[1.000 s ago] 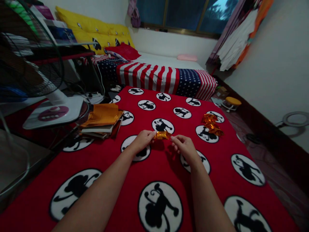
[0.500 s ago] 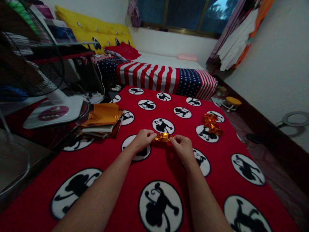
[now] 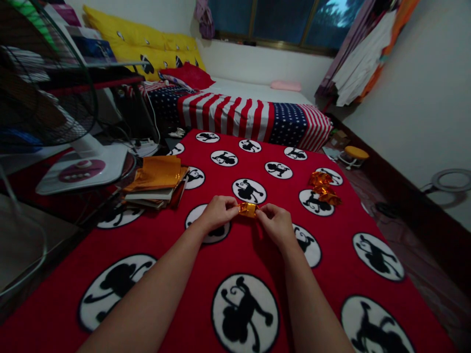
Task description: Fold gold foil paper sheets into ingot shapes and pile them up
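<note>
A small shiny gold foil piece (image 3: 248, 210) is stretched between my two hands, just above the red cloth (image 3: 243, 255) with white circles and black monkey figures. My left hand (image 3: 221, 213) pinches its left end. On the other side, my right hand (image 3: 275, 221) has its fingertips closed on the right end. Several crumpled gold foil pieces (image 3: 324, 188) lie on the cloth at the right. A stack of gold foil sheets and paper (image 3: 158, 176) rests at the left edge of the cloth.
A fan (image 3: 83, 159) stands at the left beside a cluttered desk (image 3: 99, 81). Behind the red cloth is a bed (image 3: 228, 113) with a striped and starred cover. A yellow stool (image 3: 355, 153) stands on the floor at the right.
The fingers of my right hand have shifted slightly left, closer in on the foil's right end. My left hand keeps its pinch, nearly unmoved.
</note>
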The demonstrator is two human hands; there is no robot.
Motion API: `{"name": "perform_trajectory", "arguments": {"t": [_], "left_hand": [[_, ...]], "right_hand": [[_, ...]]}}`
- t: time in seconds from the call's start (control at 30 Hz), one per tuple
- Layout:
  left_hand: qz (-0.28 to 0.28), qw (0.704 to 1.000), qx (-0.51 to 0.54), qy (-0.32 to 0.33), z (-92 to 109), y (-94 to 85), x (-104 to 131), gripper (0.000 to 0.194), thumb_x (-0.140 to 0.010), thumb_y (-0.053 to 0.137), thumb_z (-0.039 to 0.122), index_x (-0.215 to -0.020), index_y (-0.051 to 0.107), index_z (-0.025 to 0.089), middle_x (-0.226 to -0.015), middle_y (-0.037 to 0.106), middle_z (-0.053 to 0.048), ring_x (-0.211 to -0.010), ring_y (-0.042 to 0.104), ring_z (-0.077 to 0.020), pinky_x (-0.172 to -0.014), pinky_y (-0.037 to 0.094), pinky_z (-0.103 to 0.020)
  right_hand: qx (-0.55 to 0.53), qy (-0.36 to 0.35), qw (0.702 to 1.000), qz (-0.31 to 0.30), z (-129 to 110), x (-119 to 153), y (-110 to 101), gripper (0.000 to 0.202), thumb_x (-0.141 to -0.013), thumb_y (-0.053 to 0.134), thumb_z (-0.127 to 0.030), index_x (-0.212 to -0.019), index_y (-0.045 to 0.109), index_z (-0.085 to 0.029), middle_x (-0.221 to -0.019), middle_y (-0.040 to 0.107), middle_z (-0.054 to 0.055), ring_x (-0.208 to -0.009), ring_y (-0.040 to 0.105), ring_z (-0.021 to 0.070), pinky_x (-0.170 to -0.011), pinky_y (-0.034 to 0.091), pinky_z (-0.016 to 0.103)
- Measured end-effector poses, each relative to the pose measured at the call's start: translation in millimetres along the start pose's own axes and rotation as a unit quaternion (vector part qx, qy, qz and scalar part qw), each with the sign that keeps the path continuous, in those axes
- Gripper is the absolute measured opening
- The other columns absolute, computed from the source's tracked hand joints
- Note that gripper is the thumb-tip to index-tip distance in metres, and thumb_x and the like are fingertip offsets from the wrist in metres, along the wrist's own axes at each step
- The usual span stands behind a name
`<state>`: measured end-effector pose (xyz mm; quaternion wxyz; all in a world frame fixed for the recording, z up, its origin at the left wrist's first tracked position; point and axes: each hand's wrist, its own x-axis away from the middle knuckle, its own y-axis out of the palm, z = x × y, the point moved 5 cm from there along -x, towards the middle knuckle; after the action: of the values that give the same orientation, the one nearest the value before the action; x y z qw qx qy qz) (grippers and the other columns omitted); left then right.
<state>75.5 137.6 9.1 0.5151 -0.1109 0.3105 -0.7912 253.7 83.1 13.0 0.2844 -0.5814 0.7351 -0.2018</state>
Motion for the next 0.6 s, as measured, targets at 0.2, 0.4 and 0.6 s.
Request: {"name": "perform_trajectory", "arguments": {"t": [0.2,0.4,0.6], "left_hand": [[0.016,0.999,-0.027,-0.009,-1.2,0.8,-1.1,0.021,-0.074,0.052,0.026,-0.062,0.063,0.013,-0.053,0.052,0.002,-0.053,0.046,-0.0098,-0.052,0.029,-0.021],[-0.002,1.000,0.000,-0.019,-5.5,3.3,-2.0,0.019,-0.071,0.053,0.027,-0.063,0.064,0.013,-0.054,0.054,0.001,-0.055,0.049,-0.0108,-0.051,0.031,-0.021],[-0.038,0.998,0.030,-0.042,-8.9,5.2,-2.0,0.016,-0.066,0.057,0.027,-0.058,0.061,0.013,-0.053,0.053,0.002,-0.053,0.048,-0.0106,-0.049,0.030,-0.020]], "right_hand": [[0.006,-0.010,1.000,-0.010,-3.3,1.6,3.5,0.020,-0.076,0.055,-0.029,-0.063,0.063,-0.018,-0.054,0.060,0.001,-0.053,0.054,0.0137,-0.051,0.034,0.022],[-0.017,0.012,1.000,-0.018,-3.3,1.0,3.4,0.019,-0.074,0.055,-0.029,-0.062,0.063,-0.017,-0.054,0.060,0.001,-0.052,0.054,0.0139,-0.050,0.034,0.022],[0.002,0.015,0.999,-0.034,0.2,0.1,6.4,0.020,-0.075,0.054,-0.031,-0.064,0.063,-0.017,-0.056,0.061,0.002,-0.054,0.055,0.0142,-0.050,0.034,0.022]]}}
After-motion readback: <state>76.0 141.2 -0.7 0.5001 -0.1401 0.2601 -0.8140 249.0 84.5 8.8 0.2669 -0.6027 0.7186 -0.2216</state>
